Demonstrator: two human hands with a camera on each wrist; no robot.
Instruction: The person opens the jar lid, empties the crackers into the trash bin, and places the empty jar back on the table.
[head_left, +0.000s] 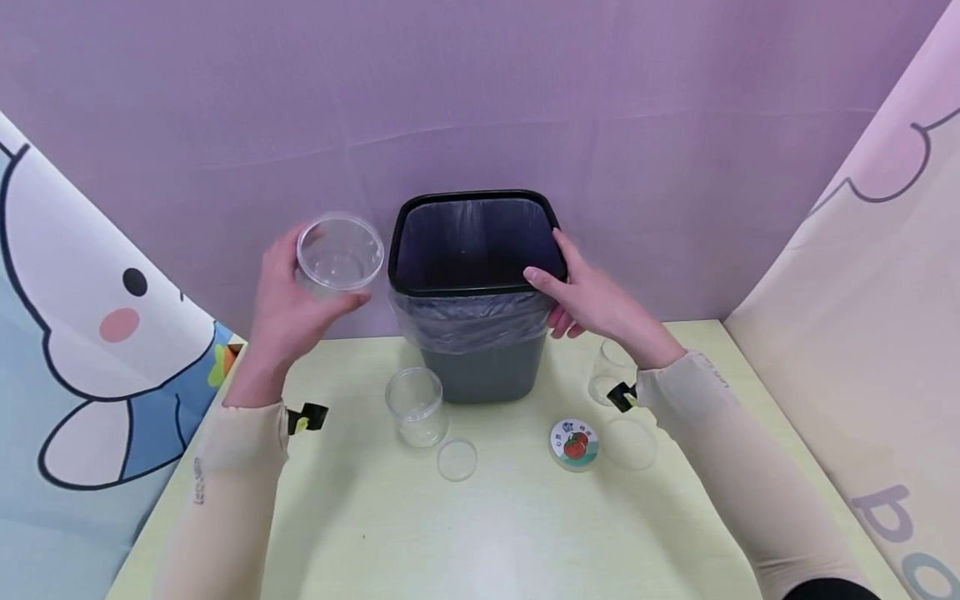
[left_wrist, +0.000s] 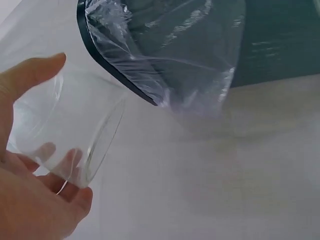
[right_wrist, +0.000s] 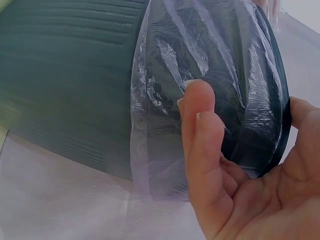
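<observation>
My left hand (head_left: 288,308) holds a clear plastic jar (head_left: 341,254) by its side, raised left of a dark grey trash bin (head_left: 483,372). In the left wrist view, thumb and fingers lie on opposite sides of the jar, its wide round mouth near the bin. A clear plastic liner (head_left: 472,321) is folded over the bin's outside, under a black rim (head_left: 476,292). At the bin's right front corner my right hand (head_left: 596,300) grips that rim, thumb over the top and the other fingers against the outside, as the right wrist view shows.
On the pale table (head_left: 420,542), another clear jar (head_left: 417,407) stands left of the bin, near a small clear disc (head_left: 457,460). To the right are a round lid with a tomato picture (head_left: 574,443), a larger clear disc (head_left: 632,444) and a clear container (head_left: 604,375). A purple cloth (head_left: 480,92) hangs behind.
</observation>
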